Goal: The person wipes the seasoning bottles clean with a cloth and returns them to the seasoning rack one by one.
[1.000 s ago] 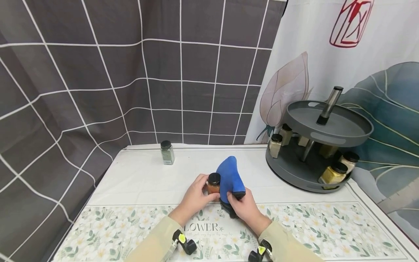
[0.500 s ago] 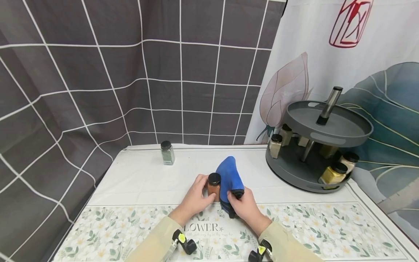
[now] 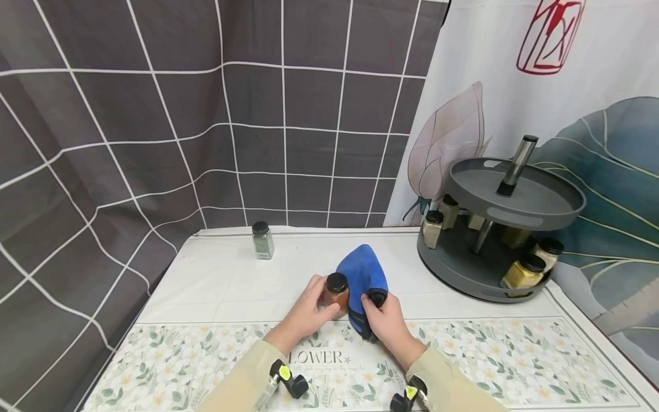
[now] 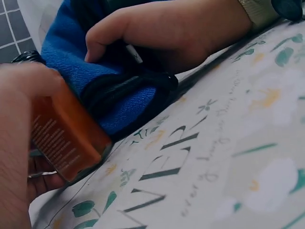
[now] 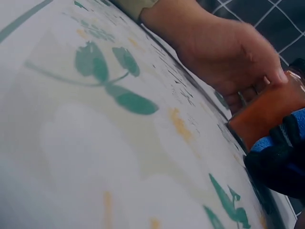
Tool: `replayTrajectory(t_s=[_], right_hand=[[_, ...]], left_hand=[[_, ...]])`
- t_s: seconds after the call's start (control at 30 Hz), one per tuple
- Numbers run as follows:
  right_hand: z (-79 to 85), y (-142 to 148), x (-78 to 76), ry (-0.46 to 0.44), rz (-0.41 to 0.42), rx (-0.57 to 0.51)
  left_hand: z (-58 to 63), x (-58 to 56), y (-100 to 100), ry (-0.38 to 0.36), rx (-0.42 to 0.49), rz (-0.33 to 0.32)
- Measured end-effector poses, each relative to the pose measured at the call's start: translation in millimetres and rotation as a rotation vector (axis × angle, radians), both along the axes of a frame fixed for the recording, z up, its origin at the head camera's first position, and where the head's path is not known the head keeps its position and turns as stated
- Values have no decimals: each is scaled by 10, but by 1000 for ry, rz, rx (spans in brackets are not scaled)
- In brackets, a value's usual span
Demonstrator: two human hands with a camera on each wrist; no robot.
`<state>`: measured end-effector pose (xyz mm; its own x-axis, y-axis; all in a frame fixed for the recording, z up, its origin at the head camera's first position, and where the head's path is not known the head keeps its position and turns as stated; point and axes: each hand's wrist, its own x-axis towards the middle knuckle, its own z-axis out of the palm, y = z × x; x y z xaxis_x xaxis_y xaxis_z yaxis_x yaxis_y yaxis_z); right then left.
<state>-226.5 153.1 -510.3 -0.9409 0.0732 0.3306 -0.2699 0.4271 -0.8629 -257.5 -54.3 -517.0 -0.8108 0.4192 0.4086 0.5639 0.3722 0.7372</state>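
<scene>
My left hand point(image 3: 310, 306) holds a small glass spice jar point(image 3: 337, 296) of orange-red powder with a black lid. In the left wrist view the thumb lies across the front of the jar point(image 4: 71, 129), which shows printed white text and leans close over the tablecloth. Pinched in my right hand point(image 3: 388, 323) is a blue cloth point(image 3: 362, 272) with a dark edge, bunched up against the jar's right side. Part of the cloth point(image 5: 281, 152) covers the jar's side in the right wrist view.
Further back on the left stands a spice jar point(image 3: 263, 241) of green herbs. A grey two-tier turntable point(image 3: 448, 269) at the right bears several jars on its lower tier, among them a yellow one point(image 3: 524, 272). A flowered runner point(image 3: 195, 355) lies along the table's front.
The blue cloth has spread wider and shifted a little right at its dark corner, along with my right hand. The jar now tilts slightly in my left hand, its base toward the right.
</scene>
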Motion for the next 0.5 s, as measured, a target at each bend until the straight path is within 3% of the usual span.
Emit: replayTrajectory(t_s=[0.13, 0.4, 0.5], right_hand=[[-6, 3, -3, -17, -1, -26], [5, -3, -1, -116, 19, -136], [22, 6, 21, -88, 18, -190]], left_hand=[[8, 5, -10, -15, 28, -32], [50, 62, 52, -42, -78, 44], [66, 71, 60, -47, -73, 84]])
